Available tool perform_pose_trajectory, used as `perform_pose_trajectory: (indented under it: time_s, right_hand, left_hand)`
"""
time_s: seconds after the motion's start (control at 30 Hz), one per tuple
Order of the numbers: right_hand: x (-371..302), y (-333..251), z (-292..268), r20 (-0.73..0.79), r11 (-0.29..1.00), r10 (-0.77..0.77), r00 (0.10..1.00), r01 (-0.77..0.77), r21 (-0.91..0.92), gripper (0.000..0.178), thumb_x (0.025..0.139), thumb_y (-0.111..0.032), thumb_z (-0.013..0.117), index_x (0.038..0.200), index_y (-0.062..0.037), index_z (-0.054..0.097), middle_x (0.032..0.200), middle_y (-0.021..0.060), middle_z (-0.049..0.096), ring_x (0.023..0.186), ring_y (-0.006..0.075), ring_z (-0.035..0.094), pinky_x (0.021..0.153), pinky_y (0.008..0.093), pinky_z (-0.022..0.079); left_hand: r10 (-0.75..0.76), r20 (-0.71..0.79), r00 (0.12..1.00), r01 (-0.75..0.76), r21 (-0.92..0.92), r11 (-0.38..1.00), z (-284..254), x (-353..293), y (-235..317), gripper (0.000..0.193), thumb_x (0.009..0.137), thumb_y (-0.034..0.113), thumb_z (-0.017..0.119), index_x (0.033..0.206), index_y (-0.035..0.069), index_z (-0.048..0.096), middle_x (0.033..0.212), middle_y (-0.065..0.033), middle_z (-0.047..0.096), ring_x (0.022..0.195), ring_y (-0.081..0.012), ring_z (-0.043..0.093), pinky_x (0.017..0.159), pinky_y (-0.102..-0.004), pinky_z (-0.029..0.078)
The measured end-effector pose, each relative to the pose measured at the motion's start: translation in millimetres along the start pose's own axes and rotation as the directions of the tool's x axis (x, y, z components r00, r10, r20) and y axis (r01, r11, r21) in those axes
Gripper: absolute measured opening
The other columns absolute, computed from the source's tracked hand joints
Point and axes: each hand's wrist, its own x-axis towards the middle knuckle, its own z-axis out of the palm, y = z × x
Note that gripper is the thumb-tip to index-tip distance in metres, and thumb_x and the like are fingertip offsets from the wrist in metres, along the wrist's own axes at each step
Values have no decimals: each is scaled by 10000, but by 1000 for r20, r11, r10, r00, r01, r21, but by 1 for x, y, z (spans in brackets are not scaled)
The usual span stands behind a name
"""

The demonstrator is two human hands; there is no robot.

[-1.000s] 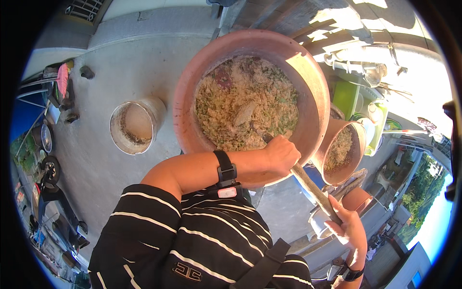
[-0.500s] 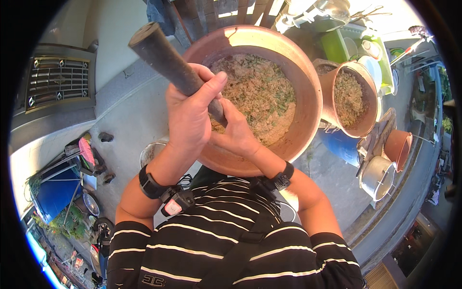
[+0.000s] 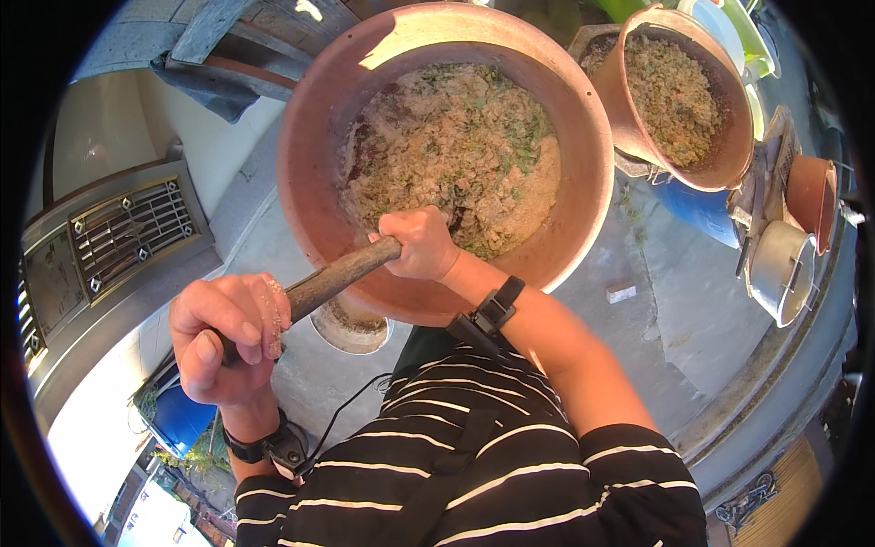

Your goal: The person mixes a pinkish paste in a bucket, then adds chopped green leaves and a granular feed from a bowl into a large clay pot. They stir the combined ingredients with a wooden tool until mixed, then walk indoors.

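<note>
A wooden handle (image 3: 339, 275) slants from the lower left up to the near side of a wide reddish-brown tub (image 3: 296, 182). My left hand (image 3: 232, 337) is closed round its outer end, with crumbs stuck to the fingers. Closer to the tub, my right hand (image 3: 419, 242) grips the same handle over the rim. Inside the tub lies a crumbly tan mash (image 3: 456, 146) mixed with chopped green bits. The tool's working end is hidden in the mash behind my right hand, so its kind cannot be made out.
A reddish bucket (image 3: 629, 118) holding similar mash stands right of the tub. Beyond it are a metal pot (image 3: 782, 273) and a smaller reddish bucket (image 3: 809, 202). A whitish pail (image 3: 351, 330) sits by the tub's near left side. A small block (image 3: 621, 293) lies on the concrete floor.
The handle has tipped from steep to low, its outer end swinging down toward me. My left hand moved down and left with it; my right hand shifted slightly up and left. The view shifted too.
</note>
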Motion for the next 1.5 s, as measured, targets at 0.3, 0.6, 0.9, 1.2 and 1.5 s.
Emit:
perform_pose_trajectory:
  time_s: [0.3, 0.6, 0.9, 1.2, 1.5]
  right_hand:
    - [33, -89, -26, 95, 996, 87, 992, -85, -29, 253, 699, -188, 719, 663, -89, 489, 581, 87, 548, 547, 305, 587, 487, 408, 448]
    - [-20, -18, -18, -111, 967, 202, 973, -216, -137, 216, 665, -167, 714, 664, -88, 513, 588, 109, 557, 537, 317, 584, 458, 389, 440]
    - [27, -55, 3, -51, 999, 37, 998, -39, -36, 227, 729, -147, 693, 663, -97, 482, 570, 103, 484, 514, 303, 544, 458, 387, 398]
    - [21, -2, -29, -90, 979, 132, 987, -144, -148, 256, 611, -142, 727, 687, -83, 489, 592, 105, 542, 553, 327, 578, 485, 403, 436]
    - [29, -58, -57, 40, 974, 149, 988, -140, -176, 271, 654, -151, 734, 669, -79, 473, 570, 97, 489, 526, 309, 543, 474, 386, 397]
  left_hand:
    - [95, 190, 977, -77, -99, 992, 30, 50, 77, 292, 898, 345, 645, 744, 108, 570, 505, 26, 538, 428, -85, 543, 512, -253, 503]
    - [-119, 276, 954, 147, -81, 986, -18, 48, -18, 258, 987, 244, 439, 855, 33, 507, 460, 5, 444, 389, -125, 438, 488, -305, 424]
    - [39, 512, 858, -36, -16, 999, -21, 58, 57, 420, 930, 396, 613, 720, 32, 597, 526, -18, 557, 443, -136, 555, 479, -272, 487]
    - [-62, 459, 886, 112, -82, 990, -24, 81, -19, 399, 920, 292, 505, 849, -63, 673, 512, -44, 519, 470, -168, 477, 566, -346, 423]
    - [28, 583, 812, 88, -170, 981, -11, 101, 34, 337, 965, 286, 573, 862, -18, 675, 556, -51, 586, 484, -162, 554, 577, -323, 479]
